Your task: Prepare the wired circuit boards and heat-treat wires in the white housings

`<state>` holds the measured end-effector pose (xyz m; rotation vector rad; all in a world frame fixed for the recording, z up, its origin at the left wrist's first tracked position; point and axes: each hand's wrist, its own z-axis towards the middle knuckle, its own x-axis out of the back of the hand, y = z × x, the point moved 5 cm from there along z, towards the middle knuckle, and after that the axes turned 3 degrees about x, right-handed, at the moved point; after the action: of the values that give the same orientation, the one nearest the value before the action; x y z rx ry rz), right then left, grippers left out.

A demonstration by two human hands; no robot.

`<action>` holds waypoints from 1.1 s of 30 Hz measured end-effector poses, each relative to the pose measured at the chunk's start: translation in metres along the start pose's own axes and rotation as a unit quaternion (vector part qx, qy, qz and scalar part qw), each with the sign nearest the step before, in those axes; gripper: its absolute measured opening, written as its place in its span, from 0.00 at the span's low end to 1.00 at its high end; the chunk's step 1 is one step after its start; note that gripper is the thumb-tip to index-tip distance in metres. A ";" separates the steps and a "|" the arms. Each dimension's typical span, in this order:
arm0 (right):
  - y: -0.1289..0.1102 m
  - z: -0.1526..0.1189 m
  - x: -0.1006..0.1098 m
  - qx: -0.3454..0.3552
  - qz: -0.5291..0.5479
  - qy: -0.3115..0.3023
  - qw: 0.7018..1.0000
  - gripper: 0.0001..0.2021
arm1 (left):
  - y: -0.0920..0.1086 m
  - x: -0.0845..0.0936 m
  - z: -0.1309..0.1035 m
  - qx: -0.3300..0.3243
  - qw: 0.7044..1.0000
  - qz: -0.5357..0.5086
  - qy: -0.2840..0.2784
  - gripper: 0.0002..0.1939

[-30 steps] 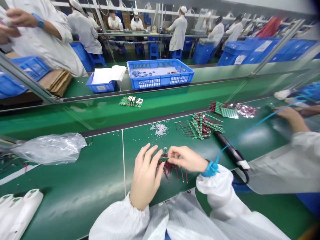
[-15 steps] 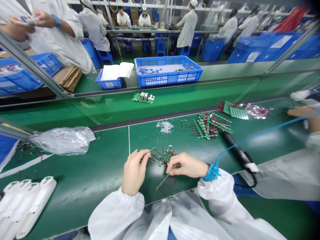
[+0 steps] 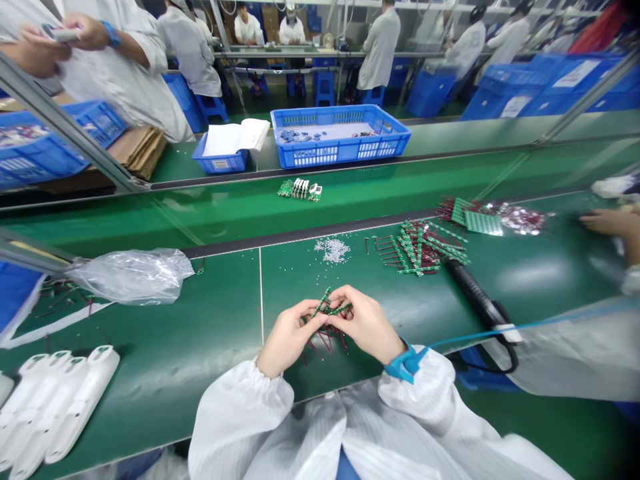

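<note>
My left hand (image 3: 289, 335) and my right hand (image 3: 371, 325) meet over the green bench near its front edge. Each has thumb and fingers closed on a narrow green circuit board strip; one strip (image 3: 324, 300) slants up between the fingertips. Red wires (image 3: 325, 341) hang below the hands. The small boards that lay there are mostly hidden by my fingers. A blue wrist strap (image 3: 404, 363) is around my right wrist. Beyond the hands lies a heap of tiny whitish parts (image 3: 334, 251). To its right is a pile of wired circuit board strips (image 3: 417, 247).
A black tool (image 3: 475, 297) with a cable lies at right. Left are a clear plastic bag (image 3: 135, 277) and white housings (image 3: 75, 407). Circuit boards (image 3: 301, 189) sit on the belt, before a blue basket (image 3: 345, 155). A co-worker's hand (image 3: 607, 221) is far right.
My hands have come together from either side, bringing the strips they held to one spot. The strip in my right hand was lifted inward. The boards on the belt have shifted right.
</note>
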<state>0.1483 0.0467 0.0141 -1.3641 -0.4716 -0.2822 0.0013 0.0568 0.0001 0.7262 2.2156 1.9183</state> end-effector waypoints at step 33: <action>0.045 0.000 -0.009 -0.057 0.174 -0.030 0.983 0.13 | -0.011 0.004 0.000 0.054 0.990 0.114 -0.067 0.17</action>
<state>0.1610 0.0550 -0.0295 -1.5431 -0.2629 0.0199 -0.0056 0.0573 -0.0093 1.1350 2.2517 1.7905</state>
